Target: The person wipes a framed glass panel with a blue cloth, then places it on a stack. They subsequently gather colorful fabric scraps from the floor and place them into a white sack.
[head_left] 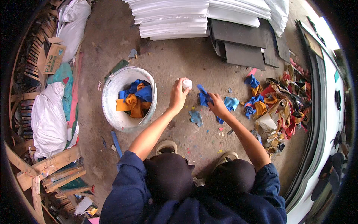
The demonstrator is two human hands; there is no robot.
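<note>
My left hand [179, 93] is closed round a small white round object [187, 84], seen end-on; its exact kind does not show. To the right of it, my right hand [219, 105] grips a narrow blue strip [201, 90], its upper end pointing away from me. Beside and under that hand lie blue scraps [203, 100] and a light-blue scrap [231, 103]. A crumpled grey-blue scrap [195, 118] rests on the floor between my forearms. On the left stands a round whitish tub [109, 108] with blue scraps [143, 92] and orange scraps [131, 106] inside.
A heap of mixed coloured scraps [283, 104] lies at right. White sheets [171, 22] and black boards [242, 52] are stacked at the far side. White sacks [48, 115], a cardboard box [55, 58] and a wooden frame [52, 166] line the left.
</note>
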